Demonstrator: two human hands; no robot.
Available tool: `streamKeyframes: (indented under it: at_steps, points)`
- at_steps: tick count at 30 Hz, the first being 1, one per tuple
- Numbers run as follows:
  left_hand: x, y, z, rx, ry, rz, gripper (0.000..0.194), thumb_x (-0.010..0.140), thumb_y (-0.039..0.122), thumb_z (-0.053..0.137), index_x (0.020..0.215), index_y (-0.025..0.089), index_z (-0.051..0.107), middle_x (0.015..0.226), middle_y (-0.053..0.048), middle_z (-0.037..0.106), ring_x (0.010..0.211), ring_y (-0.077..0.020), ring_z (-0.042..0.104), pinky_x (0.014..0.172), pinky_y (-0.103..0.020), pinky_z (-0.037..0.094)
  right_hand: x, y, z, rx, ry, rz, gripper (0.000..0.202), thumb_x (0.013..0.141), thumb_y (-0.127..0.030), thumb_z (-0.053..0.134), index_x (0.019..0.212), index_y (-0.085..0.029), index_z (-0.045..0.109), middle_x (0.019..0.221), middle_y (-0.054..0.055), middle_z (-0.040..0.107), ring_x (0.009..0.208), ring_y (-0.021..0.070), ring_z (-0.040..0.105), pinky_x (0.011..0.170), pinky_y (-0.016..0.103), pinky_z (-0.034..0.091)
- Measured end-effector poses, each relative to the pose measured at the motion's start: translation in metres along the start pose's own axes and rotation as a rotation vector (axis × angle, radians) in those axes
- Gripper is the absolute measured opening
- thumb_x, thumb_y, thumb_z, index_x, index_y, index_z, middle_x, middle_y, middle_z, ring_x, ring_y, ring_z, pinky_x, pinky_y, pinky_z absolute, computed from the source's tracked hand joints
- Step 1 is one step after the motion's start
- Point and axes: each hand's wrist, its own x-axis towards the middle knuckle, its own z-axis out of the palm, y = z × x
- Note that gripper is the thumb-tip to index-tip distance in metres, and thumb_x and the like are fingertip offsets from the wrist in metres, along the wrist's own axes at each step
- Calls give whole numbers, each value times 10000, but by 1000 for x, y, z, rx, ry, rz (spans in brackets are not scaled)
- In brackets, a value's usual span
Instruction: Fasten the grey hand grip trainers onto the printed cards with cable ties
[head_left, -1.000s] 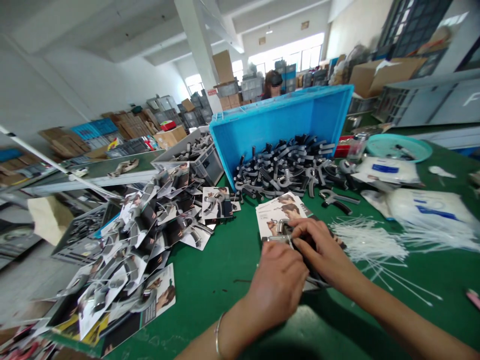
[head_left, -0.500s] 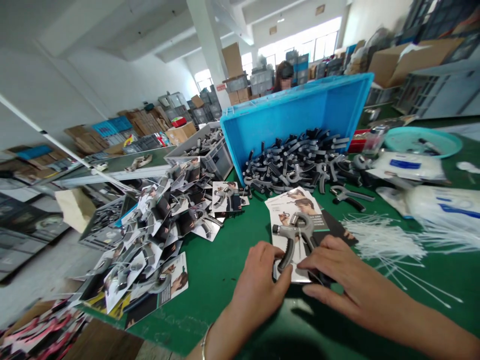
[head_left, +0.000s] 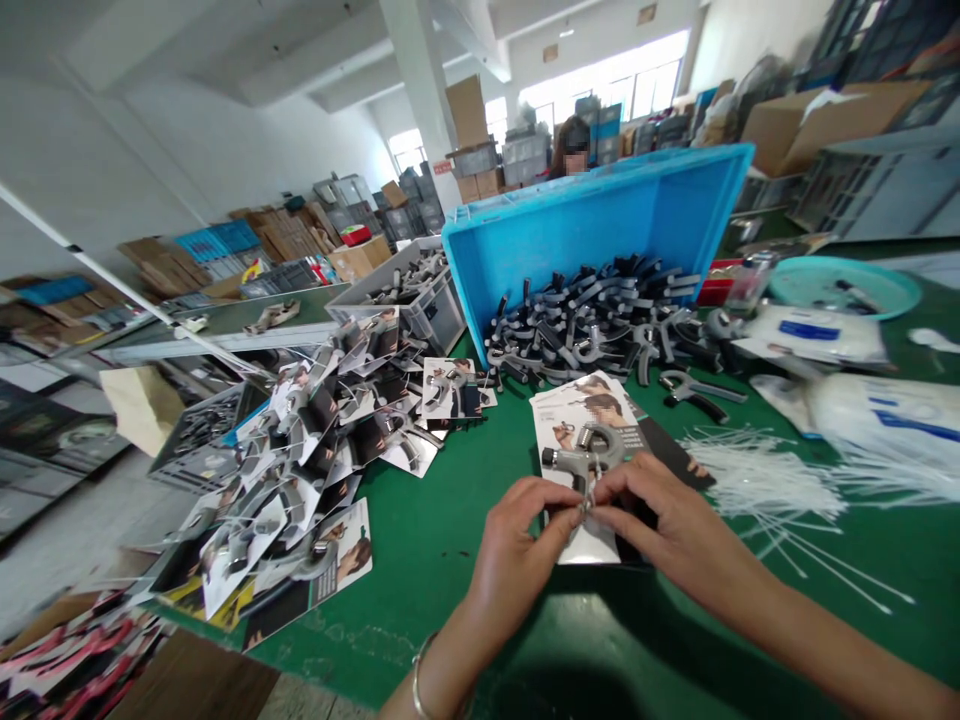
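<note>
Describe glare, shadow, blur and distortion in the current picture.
Head view: bright white windows blown out; also head view, dark shadow on the green tabletop beneath the bare right hand; head view again, white square pillar leaning, pink pieces smeared at lower left.

So in front of the blue crate (head_left: 577, 225), the left hand (head_left: 517, 530) and right hand (head_left: 660, 505) cover most of the handles of the hand gripper (head_left: 601, 442), and honestly I can't tell what, if anything, they're pinching. The co-worker (head_left: 574, 133) behind the crate is mostly hidden. Right of it, a plastic bag (head_left: 896, 410) gets cut off, print too blurry.
</note>
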Motion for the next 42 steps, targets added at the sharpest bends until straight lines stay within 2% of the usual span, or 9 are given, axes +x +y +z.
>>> streamKeyframes:
  at_steps: [8, 15, 22, 28, 32, 34, 37, 39, 42]
  points:
    - [1, -4, -4, -222, 27, -179, 71, 866, 192, 702, 928, 172, 731, 910, -38, 696, 875, -169, 640, 814, -260, 493, -3, -3, -4, -305, -55, -173, 203, 1001, -251, 499, 845, -191, 614, 822, 62, 633, 805, 239, 489, 745, 382, 364]
    - [2, -2, -2, -211, 16, -174, 64, 872, 183, 691, 921, 166, 728, 901, -41, 688, 874, -172, 635, 820, -271, 485, 4, -8, -2, -429, -93, -213, 240, 993, -264, 492, 786, -198, 594, 782, 71, 628, 773, 237, 476, 706, 380, 349]
    - [3, 0, -3, -57, -28, -65, 54, 886, 175, 682, 921, 190, 722, 900, -24, 695, 882, -166, 637, 817, -264, 475, 3, -10, -3, -394, -80, -210, 222, 992, -265, 501, 804, -202, 600, 780, 62, 626, 782, 240, 481, 705, 383, 345]
    - [5, 6, -14, 127, -121, 13, 98, 962, 232, 595, 960, 199, 688, 935, -15, 712, 889, -157, 642, 827, -271, 471, 4, -5, 0, -167, -50, -160, 142, 994, -281, 548, 896, -202, 614, 847, 42, 650, 850, 234, 526, 757, 368, 387]
    - [5, 13, -15, 416, -91, 113, 143, 987, 240, 537, 897, 171, 624, 906, -55, 666, 891, -203, 587, 833, -346, 439, 5, -6, 0, -129, -28, -123, 92, 978, -285, 582, 957, -208, 627, 885, 42, 668, 865, 234, 543, 762, 368, 401]
    - [6, 19, -16, 512, -148, 181, 168, 1004, 230, 483, 901, 172, 602, 901, -68, 650, 885, -214, 567, 830, -371, 426, 6, -8, 0, -107, -40, -144, 99, 984, -294, 574, 1001, -225, 643, 915, 40, 683, 878, 230, 550, 778, 372, 407]
    - [6, 25, -20, 515, -202, 272, 173, 1008, 212, 451, 902, 180, 583, 876, -69, 640, 865, -212, 554, 817, -379, 420, 8, -8, 0, -99, -48, -191, 136, 992, -308, 555, 952, -232, 660, 909, 42, 672, 882, 225, 550, 793, 377, 410]
    - [5, 25, -22, 443, -155, 299, 148, 999, 206, 476, 891, 184, 576, 845, -58, 631, 846, -202, 553, 802, -370, 421, 7, -6, 0, -123, -50, -196, 170, 986, -310, 560, 878, -221, 657, 891, 46, 648, 882, 226, 543, 787, 380, 410]
    - [-1, 19, -18, 294, -54, 246, 138, 994, 202, 500, 881, 194, 579, 831, -40, 624, 833, -183, 568, 786, -342, 440, 4, -2, 1, -139, -50, -181, 149, 970, -299, 582, 868, -224, 661, 906, 49, 633, 899, 231, 536, 783, 383, 411]
